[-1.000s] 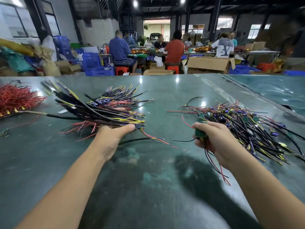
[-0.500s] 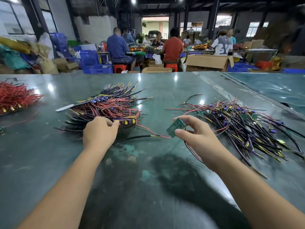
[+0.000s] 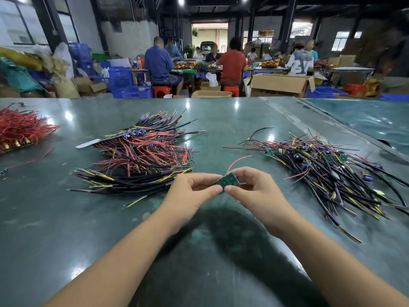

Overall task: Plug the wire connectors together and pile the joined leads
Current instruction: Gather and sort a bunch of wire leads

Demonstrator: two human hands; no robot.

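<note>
Pinching the small green board (image 3: 226,181) between both hands, left hand (image 3: 188,196) and right hand (image 3: 254,193) curl their fingers (image 3: 230,189) around it above the bench (image 3: 66,218); steadying it squarely should help the red lead (image 3: 238,160) seat.

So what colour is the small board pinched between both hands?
Green, with tiny pale dots, on the small board; head view.

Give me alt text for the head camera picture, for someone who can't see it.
Two hands, left hand and right hand, pinch a small green circuit board between them above a dark green table. A pile of red and black wires lies to the left, a looser wire pile to the right.
</note>
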